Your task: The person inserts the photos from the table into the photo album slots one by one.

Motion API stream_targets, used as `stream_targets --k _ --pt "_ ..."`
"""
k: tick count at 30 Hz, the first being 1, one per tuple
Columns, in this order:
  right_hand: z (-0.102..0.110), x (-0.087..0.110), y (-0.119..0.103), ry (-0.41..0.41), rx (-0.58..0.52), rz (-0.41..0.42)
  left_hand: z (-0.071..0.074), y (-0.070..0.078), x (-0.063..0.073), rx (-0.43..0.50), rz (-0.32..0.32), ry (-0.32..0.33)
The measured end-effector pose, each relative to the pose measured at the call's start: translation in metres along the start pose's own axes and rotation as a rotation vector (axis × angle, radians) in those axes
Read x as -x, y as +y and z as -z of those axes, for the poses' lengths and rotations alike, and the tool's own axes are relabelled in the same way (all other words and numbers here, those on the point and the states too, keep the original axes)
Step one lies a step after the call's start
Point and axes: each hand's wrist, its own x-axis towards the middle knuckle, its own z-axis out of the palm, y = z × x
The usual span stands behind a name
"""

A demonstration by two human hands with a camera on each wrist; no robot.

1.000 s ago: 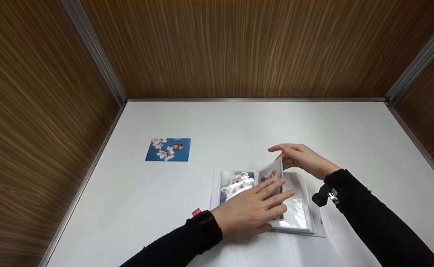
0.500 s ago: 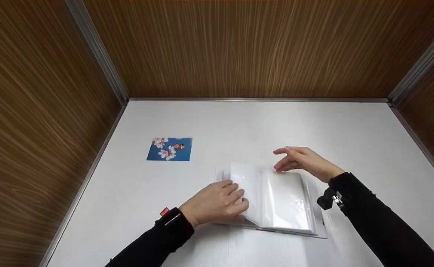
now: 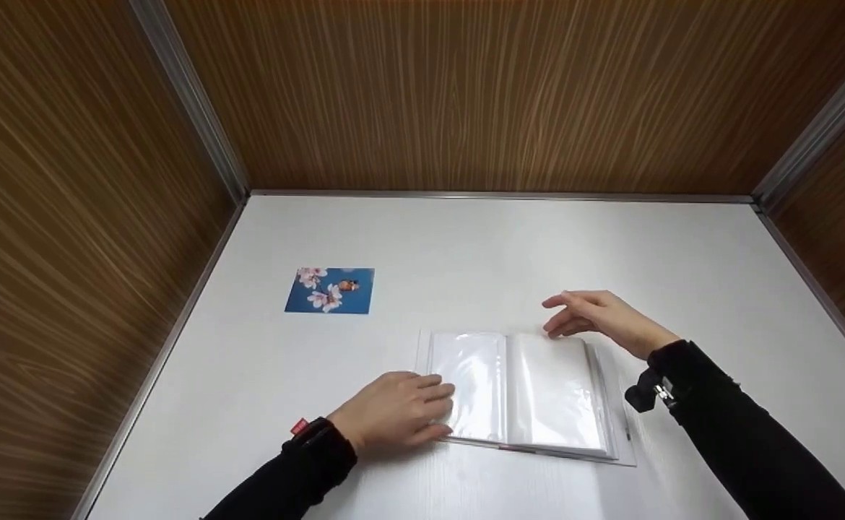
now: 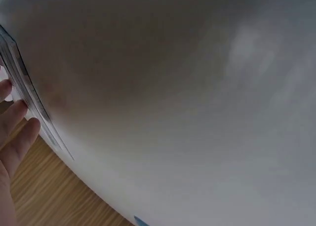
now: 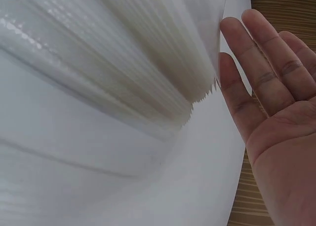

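A photo album (image 3: 556, 393) lies open on the white table, both facing pages showing blank clear sleeves. My left hand (image 3: 397, 409) rests on the album's left edge with its fingers extended over the page. In the left wrist view its fingertips (image 4: 30, 130) touch the side of the album (image 4: 29, 95). My right hand (image 3: 607, 318) is at the top edge of the right page, fingers loosely bent. From the right wrist its fingers (image 5: 266, 53) look straight and lie against the edges of the plastic sleeves (image 5: 148, 53); nothing is gripped.
A photo (image 3: 330, 291) of pink blossoms and a small bird on blue lies flat on the table (image 3: 466, 253), left of and beyond the album. Wood-grain panels (image 3: 495, 94) with metal edging enclose the table at the back and sides.
My left hand has turned a photo-filled page over to the left, then moved left and down onto the album's edge. My right hand has shifted slightly right, off the turned page.
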Motion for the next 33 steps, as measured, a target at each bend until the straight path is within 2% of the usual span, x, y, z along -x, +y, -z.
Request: stream_targets --k 2,4,7,11,13,15,17,21,25,28,33 --pt "0.001 0.002 0.001 0.017 0.006 0.0 -0.001 -0.008 0.001 0.069 0.077 0.026" --pt "0.002 0.004 0.001 0.034 0.012 0.004 -0.002 -0.02 0.003 0.124 0.194 0.04" --pt "0.004 0.005 0.001 0.053 0.016 0.013 -0.002 -0.044 0.007 0.179 0.447 0.012" --pt "0.007 0.007 0.003 0.07 0.015 0.016 -0.002 -0.078 0.013 0.212 0.815 -0.072" --pt "0.007 0.008 0.004 0.077 0.015 0.008 -0.004 -0.092 0.016 0.242 0.95 -0.088" --pt "0.007 0.007 0.004 0.081 0.019 0.001 -0.005 -0.104 0.019 0.272 1.047 -0.087" --pt "0.008 0.007 0.005 0.084 0.026 -0.006 -0.007 -0.113 0.022 0.285 1.123 -0.08" --pt "0.006 0.006 0.004 0.092 0.042 -0.023 -0.014 -0.124 0.027 0.286 1.23 -0.092" --pt "0.001 0.004 0.002 0.108 0.049 -0.031 -0.022 -0.124 0.031 0.292 1.307 -0.159" --pt "-0.003 0.002 0.0 0.118 0.06 -0.029 -0.025 -0.119 0.031 0.251 1.314 -0.161" --pt "-0.013 -0.002 -0.007 0.116 0.064 -0.026 -0.027 -0.112 0.025 0.207 1.283 -0.054"
